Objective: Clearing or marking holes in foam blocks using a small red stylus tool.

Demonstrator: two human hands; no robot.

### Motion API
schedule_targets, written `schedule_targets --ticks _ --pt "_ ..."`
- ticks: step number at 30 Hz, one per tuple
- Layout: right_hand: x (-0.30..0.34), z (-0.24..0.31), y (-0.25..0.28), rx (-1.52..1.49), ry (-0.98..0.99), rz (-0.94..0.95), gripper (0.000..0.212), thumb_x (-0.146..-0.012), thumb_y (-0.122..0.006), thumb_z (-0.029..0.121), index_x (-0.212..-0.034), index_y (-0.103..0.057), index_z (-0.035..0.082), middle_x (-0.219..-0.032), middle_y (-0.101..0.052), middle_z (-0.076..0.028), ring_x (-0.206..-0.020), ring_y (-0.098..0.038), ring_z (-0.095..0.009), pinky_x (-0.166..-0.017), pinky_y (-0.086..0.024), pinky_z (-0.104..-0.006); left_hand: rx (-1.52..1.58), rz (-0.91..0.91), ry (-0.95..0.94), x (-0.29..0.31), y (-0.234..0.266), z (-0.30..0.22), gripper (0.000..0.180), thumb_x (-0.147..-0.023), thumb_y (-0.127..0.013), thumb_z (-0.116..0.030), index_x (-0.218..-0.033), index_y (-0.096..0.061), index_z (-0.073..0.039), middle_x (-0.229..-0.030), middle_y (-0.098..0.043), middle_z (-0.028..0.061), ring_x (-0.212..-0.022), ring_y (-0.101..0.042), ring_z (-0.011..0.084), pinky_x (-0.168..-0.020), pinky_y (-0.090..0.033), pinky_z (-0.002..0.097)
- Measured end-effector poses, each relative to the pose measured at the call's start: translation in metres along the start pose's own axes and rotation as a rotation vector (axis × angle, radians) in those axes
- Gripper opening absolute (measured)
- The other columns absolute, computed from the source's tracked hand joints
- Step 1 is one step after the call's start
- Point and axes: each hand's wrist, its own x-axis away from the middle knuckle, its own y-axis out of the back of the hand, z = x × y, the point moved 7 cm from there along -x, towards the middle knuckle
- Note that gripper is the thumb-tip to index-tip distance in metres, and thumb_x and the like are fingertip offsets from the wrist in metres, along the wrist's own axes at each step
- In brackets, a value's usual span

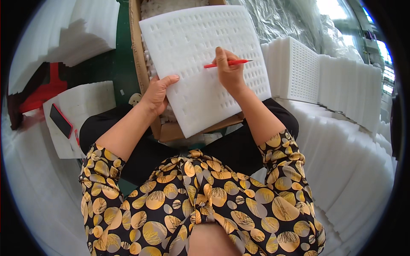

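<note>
A white foam sheet with rows of small slots lies tilted over an open cardboard box. My left hand grips the sheet's left edge, thumb on top and fingers underneath. Over the sheet's right half, my right hand is closed around a slim red pen-like tool. Its dark thin tip points right, close to the slots near the right edge; whether it touches the foam I cannot tell. Small white foam bits show inside the box beside the sheet.
Stacks of white foam sheets stand at the right, one slotted block among them. More foam rises at the far left. A dark phone with red edge lies on a foam block. Clear plastic film hangs behind.
</note>
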Motion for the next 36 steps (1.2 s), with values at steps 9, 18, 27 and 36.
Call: schedule_targets --ticks 9,18,27,36 --pt "0.001 0.010 -0.009 -0.062 -0.152 0.002 0.036 -0.093 -0.054 0.017 -0.059 -0.049 0.004 -0.054 -0.043 0.001 -0.053 -0.037 -0.011 -0.054 -0.038 -0.0241 -0.095 -0.068 -0.076 0.001 0.003 -0.003 0.035 -0.080 -0.062 -0.007 -0.111 -0.053 0.004 -0.098 -0.063 0.0160 -0.083 -0.061 0.0225 -0.075 -0.051 0.0309" --pt "0.002 0.022 -0.020 0.428 0.287 0.065 0.039 -0.092 -0.054 0.017 -0.057 -0.044 0.006 -0.053 -0.042 0.002 -0.052 -0.037 -0.010 -0.052 -0.037 -0.0233 -0.158 -0.040 -0.147 0.004 0.002 -0.009 0.036 -0.081 -0.062 -0.007 -0.113 -0.052 0.004 -0.098 -0.062 0.0160 -0.082 -0.061 0.0213 -0.073 -0.052 0.0296" --pt "0.014 0.031 -0.036 0.695 0.559 0.076 0.035 -0.088 -0.057 0.013 -0.056 -0.044 0.009 -0.051 -0.042 0.003 -0.048 -0.034 -0.014 -0.055 -0.038 -0.0241 -0.221 0.055 -0.192 0.005 -0.012 -0.015 0.033 -0.082 -0.061 -0.005 -0.113 -0.054 0.002 -0.099 -0.062 0.0145 -0.084 -0.062 0.0200 -0.073 -0.052 0.0290" --pt "0.014 0.029 -0.036 0.413 0.564 0.051 0.038 -0.089 -0.056 0.009 -0.054 -0.041 0.006 -0.050 -0.043 0.000 -0.045 -0.033 -0.015 -0.045 -0.034 -0.0272 -0.208 0.105 -0.141 0.002 -0.015 -0.015 0.032 -0.082 -0.061 -0.004 -0.113 -0.056 0.000 -0.099 -0.063 0.0138 -0.083 -0.062 0.0189 -0.072 -0.052 0.0279"
